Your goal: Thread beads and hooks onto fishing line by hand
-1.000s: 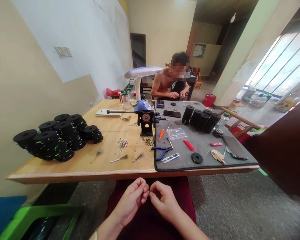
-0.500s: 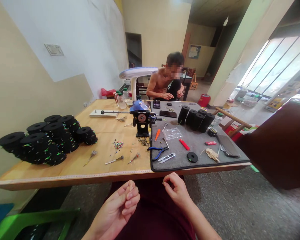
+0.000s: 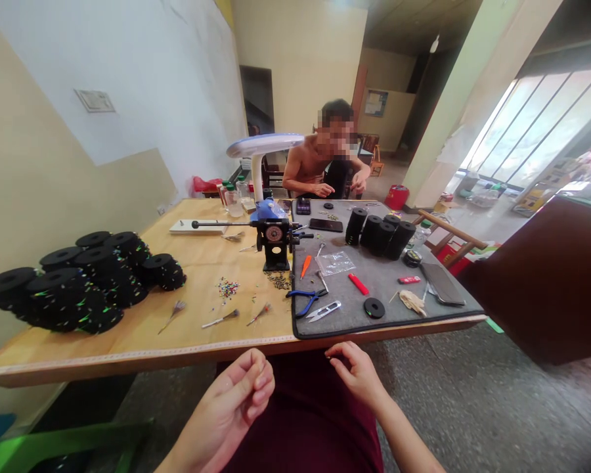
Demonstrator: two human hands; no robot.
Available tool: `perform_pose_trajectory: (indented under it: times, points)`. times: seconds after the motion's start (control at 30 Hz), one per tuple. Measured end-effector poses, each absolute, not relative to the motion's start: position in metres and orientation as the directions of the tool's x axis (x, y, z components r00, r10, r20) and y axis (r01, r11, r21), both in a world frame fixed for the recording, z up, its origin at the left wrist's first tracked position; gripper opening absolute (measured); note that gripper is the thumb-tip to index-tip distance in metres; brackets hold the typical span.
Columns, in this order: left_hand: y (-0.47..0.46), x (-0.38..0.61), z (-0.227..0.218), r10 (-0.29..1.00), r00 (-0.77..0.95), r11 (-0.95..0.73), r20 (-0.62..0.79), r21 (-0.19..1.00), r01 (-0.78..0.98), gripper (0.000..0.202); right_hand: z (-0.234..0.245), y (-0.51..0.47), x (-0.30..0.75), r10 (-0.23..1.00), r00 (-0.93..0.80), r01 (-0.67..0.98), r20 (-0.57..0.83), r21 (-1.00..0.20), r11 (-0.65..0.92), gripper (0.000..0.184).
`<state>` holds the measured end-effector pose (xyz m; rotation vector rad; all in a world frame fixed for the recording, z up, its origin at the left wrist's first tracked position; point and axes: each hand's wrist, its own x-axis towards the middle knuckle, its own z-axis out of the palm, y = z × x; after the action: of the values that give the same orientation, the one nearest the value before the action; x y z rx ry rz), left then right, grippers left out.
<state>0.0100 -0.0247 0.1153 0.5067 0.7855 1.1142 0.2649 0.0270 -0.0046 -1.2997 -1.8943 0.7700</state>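
Observation:
My left hand [image 3: 241, 394] is in front of the table edge, above my lap, its thumb and forefinger pinched together; whatever is between them is too small to make out. To its right my right hand [image 3: 357, 374] has curled fingers, with a tiny speck at the fingertips that I cannot name. The hands are apart. Nearest on the table lie thread snips [image 3: 324, 311], blue-handled pliers [image 3: 306, 299] and a black foam spool [image 3: 374, 307]. Thin bundles of fine strands [image 3: 260, 314] lie left of the grey mat [image 3: 345, 322].
Stacks of black foam spools [image 3: 96, 263] stand at the left, more spools [image 3: 381, 233] on the mat. A black winding device [image 3: 276, 243] and a lamp [image 3: 257, 177] occupy the middle. Coloured beads [image 3: 227, 287] lie loose. Another person [image 3: 305, 167] sits across the table.
The view has shifted slightly to the right. My right hand's fingertips have parted a little; the left stays pinched. Across the table, the other person's hand has risen.

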Motion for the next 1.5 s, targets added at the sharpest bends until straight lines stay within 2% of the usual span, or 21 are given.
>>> perform_pose_trajectory:
  times: [0.17, 0.3, 0.43, 0.57, 0.67, 0.8, 0.9, 1.07, 1.2, 1.33, 1.4, 1.5]
  points:
    - [-0.019, 0.011, 0.112, 0.948, 0.197, 0.316, -0.251, 0.832, -0.456, 0.026, -0.001, 0.025, 0.273, 0.963, -0.204, 0.418, 0.175, -0.874, 0.248, 0.029]
    - [-0.022, 0.01, 0.109, 0.965, 0.172, 0.245, -0.197, 0.909, -0.336, 0.029, 0.021, 0.017, 0.261, 0.986, -0.148, 0.235, 0.08, -0.965, 0.113, 0.03]
    - [-0.024, 0.015, 0.096, 0.975, 0.183, 0.15, -0.123, 0.978, -0.142, 0.032, 0.055, 0.002, 0.218, 0.956, -0.286, 0.057, 0.064, -0.995, 0.083, 0.036]
    - [-0.023, 0.014, 0.078, 0.988, 0.14, 0.068, -0.066, 0.998, -0.004, 0.031, 0.073, -0.007, 0.176, 0.896, -0.44, 0.09, 0.061, -0.99, 0.112, 0.031]
    - [-0.022, 0.008, 0.066, 0.999, 0.051, -0.027, 0.02, 0.99, 0.142, 0.026, 0.07, -0.004, 0.161, 0.892, -0.449, 0.148, 0.046, -0.981, 0.125, 0.022]
    - [-0.023, 0.001, 0.054, 0.995, 0.037, -0.098, 0.091, 0.957, 0.272, 0.022, 0.056, 0.001, 0.152, 0.91, -0.414, 0.201, -0.01, -0.976, 0.08, 0.011]
    - [-0.023, -0.001, 0.05, 0.995, 0.01, -0.097, 0.098, 0.953, 0.287, 0.021, 0.048, 0.001, 0.149, 0.914, -0.398, 0.193, -0.075, -0.981, 0.003, 0.007]
    - [-0.02, -0.002, 0.05, 0.995, -0.066, -0.051, 0.068, 0.97, 0.238, 0.022, 0.044, 0.002, 0.15, 0.911, -0.402, 0.168, -0.097, -0.985, -0.031, 0.01]
    - [-0.018, -0.002, 0.048, 0.995, -0.072, -0.05, 0.069, 0.97, 0.237, 0.02, 0.039, 0.004, 0.151, 0.887, -0.425, 0.104, -0.184, -0.983, -0.154, 0.009]
    - [-0.019, -0.001, 0.046, 0.993, -0.062, -0.078, 0.098, 0.96, 0.268, 0.015, 0.04, 0.008, 0.149, 0.869, -0.442, 0.056, -0.224, -0.973, -0.222, 0.02]
    - [-0.019, 0.0, 0.046, 0.991, -0.05, -0.101, 0.121, 0.947, 0.304, 0.014, 0.043, 0.009, 0.148, 0.869, -0.44, 0.071, -0.228, -0.973, -0.22, 0.018]
    - [-0.019, -0.002, 0.047, 0.987, -0.041, -0.133, 0.157, 0.925, 0.355, 0.013, 0.047, 0.01, 0.149, 0.895, -0.425, 0.155, -0.135, -0.985, -0.075, 0.008]
